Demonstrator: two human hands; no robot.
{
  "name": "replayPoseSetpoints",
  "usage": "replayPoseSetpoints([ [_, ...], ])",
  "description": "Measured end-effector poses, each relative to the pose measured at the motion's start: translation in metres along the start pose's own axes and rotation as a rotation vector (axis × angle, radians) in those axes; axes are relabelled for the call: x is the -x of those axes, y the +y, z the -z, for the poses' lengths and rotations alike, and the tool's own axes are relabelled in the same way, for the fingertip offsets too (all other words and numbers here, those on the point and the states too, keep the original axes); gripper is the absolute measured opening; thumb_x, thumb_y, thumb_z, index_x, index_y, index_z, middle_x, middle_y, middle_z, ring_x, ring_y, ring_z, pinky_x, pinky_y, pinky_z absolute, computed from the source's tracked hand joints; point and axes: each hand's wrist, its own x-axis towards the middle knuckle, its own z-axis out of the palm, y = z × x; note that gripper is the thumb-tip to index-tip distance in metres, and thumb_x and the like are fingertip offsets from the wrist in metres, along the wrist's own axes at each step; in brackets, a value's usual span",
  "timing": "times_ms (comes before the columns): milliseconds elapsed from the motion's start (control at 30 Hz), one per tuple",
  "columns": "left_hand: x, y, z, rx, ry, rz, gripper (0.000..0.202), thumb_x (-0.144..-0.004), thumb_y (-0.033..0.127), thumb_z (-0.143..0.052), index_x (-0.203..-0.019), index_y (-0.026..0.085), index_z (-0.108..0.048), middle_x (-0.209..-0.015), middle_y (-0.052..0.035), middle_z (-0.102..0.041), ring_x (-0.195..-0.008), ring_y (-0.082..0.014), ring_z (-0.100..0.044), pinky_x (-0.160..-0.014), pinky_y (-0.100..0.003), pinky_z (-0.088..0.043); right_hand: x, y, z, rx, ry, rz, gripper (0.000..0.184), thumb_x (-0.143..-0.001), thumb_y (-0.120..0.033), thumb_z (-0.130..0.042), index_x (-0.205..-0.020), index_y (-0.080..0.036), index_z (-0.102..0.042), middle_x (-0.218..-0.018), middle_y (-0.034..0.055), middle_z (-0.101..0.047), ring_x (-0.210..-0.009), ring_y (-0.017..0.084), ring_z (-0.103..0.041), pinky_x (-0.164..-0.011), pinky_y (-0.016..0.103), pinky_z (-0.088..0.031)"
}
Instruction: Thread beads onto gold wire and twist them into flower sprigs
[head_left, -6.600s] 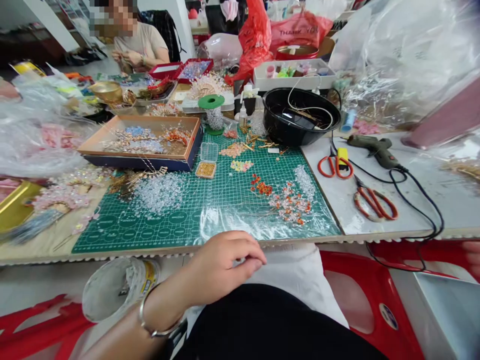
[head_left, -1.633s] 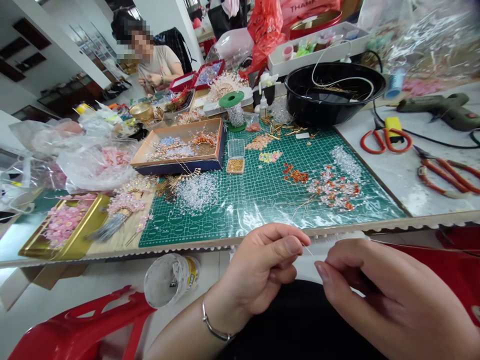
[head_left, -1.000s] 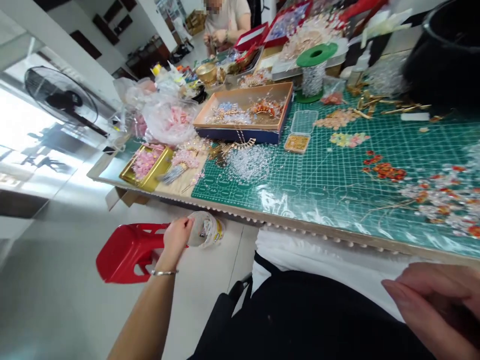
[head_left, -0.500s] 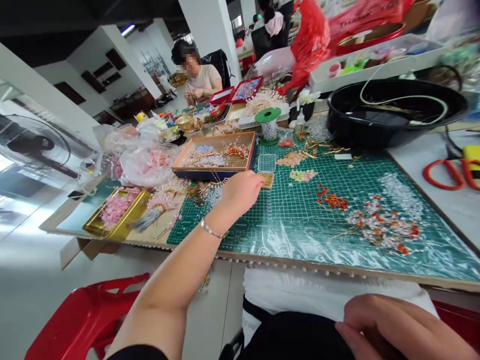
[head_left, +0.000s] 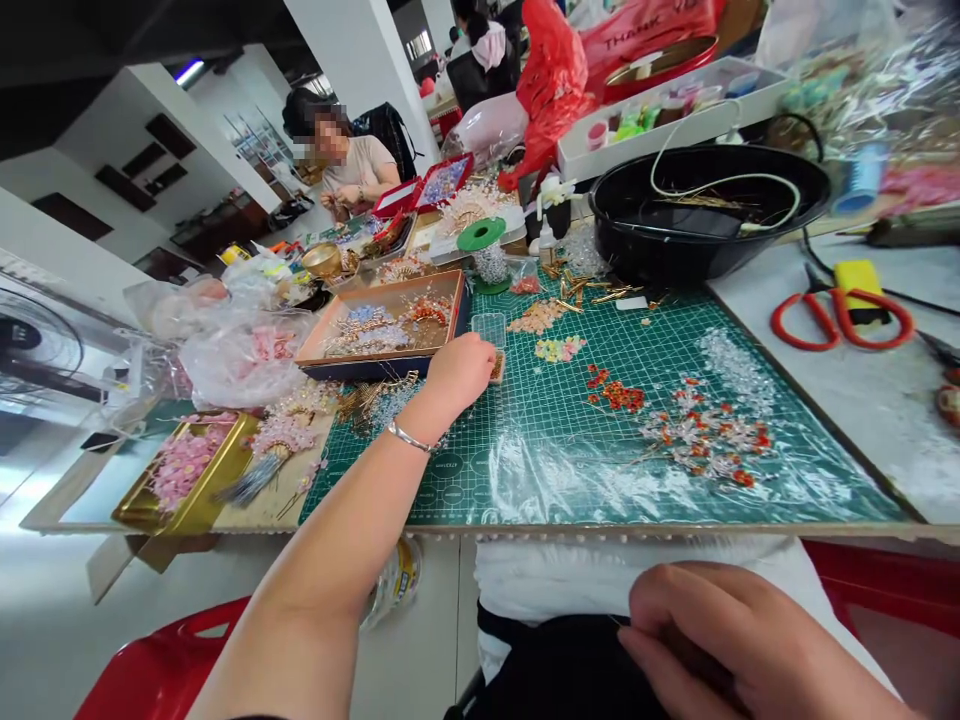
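My left hand [head_left: 459,370] reaches out over the green cutting mat [head_left: 525,470]. Its fingers curl down onto a small clear box of gold beads [head_left: 497,366], which it mostly hides. A second small clear box [head_left: 489,327] lies just behind it. A silver bangle sits on that wrist. My right hand [head_left: 739,645] rests low over my lap, below the table edge, fingers pressed together; what they pinch is too thin to make out. Red and clear bead sprigs [head_left: 701,435] lie on the mat to the right.
A shallow brown box of hair ornaments [head_left: 379,325] stands left of my hand, and a gold tin [head_left: 187,480] further left. A black bowl [head_left: 705,215] and red scissors [head_left: 840,315] are at the right. Another person [head_left: 352,165] works at the far end. A red stool [head_left: 150,670] and a jar [head_left: 394,585] stand below.
My left hand came up from the jar on the floor onto the mat and settled on the gold bead box. My right hand stayed in my lap.
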Motion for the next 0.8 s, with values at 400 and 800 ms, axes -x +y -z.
replayPoseSetpoints([
  [400, 0.005, -0.002, 0.004, 0.114, 0.059, 0.026, 0.03, -0.095, 0.02, -0.049, -0.087, 0.019, -0.078, -0.091, -0.0071, -0.063, -0.074, -0.0181, -0.059, -0.066, -0.03, -0.042, 0.002, -0.013, 0.002, 0.052, -0.08, -0.078, 0.02, -0.084, -0.007, -0.057, -0.074, -0.024, -0.052, -0.055, -0.0087, -0.061, -0.042, 0.007, -0.056, -0.04, 0.014, -0.043],
  [800, 0.017, 0.002, 0.02, 0.454, 0.156, 0.086, 0.015, -0.086, 0.019, -0.063, -0.084, 0.017, -0.077, -0.098, -0.0083, -0.064, -0.084, -0.0192, -0.058, -0.08, -0.034, -0.046, 0.007, -0.022, -0.005, -0.072, -0.034, -0.241, 0.022, -0.089, -0.014, -0.052, -0.07, -0.024, -0.052, -0.051, -0.007, -0.055, -0.042, 0.009, -0.054, -0.039, 0.014, -0.044],
])
